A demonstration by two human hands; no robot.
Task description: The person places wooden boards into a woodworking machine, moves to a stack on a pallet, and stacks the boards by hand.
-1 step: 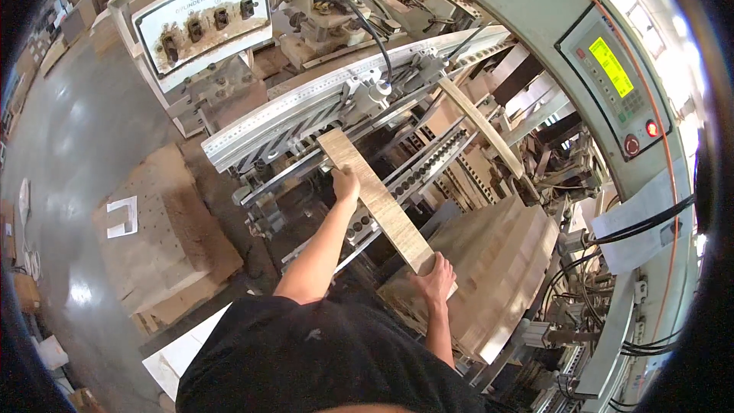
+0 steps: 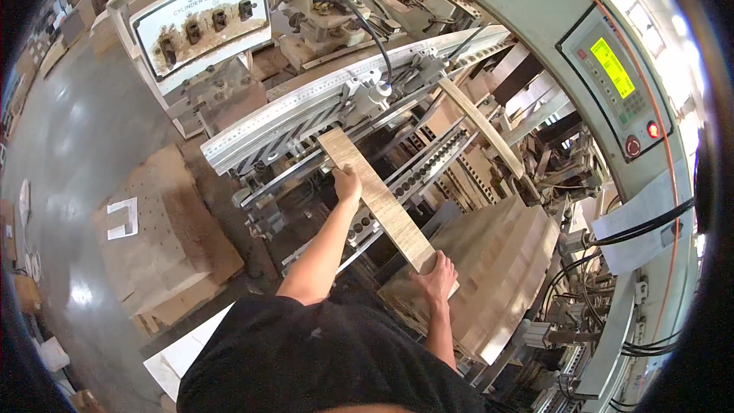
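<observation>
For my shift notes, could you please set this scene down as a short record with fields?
Board: long, narrow, wood-toned, slanting across metal rails
Left hand: at its left edge, toward the far end; grip unclear
Right hand: gripping its near end
Right side: stack of pale boards
Upper right: control panel with lit yellow screen and glowing red button
Left side: brown stack bearing a white sheet

The left arm (image 2: pixel 317 256) is stretched far out from the body (image 2: pixel 313 356) and slanted to the right. The left hand (image 2: pixel 348 184) is curled, with its fingers (image 2: pixel 337 177) bent in. The right arm (image 2: pixel 440 333) is held closer in. The right hand (image 2: pixel 438 281) is turned with its back up, and its thumb (image 2: pixel 417 281) is spread away from its fingers. Both forearms are bared.
</observation>
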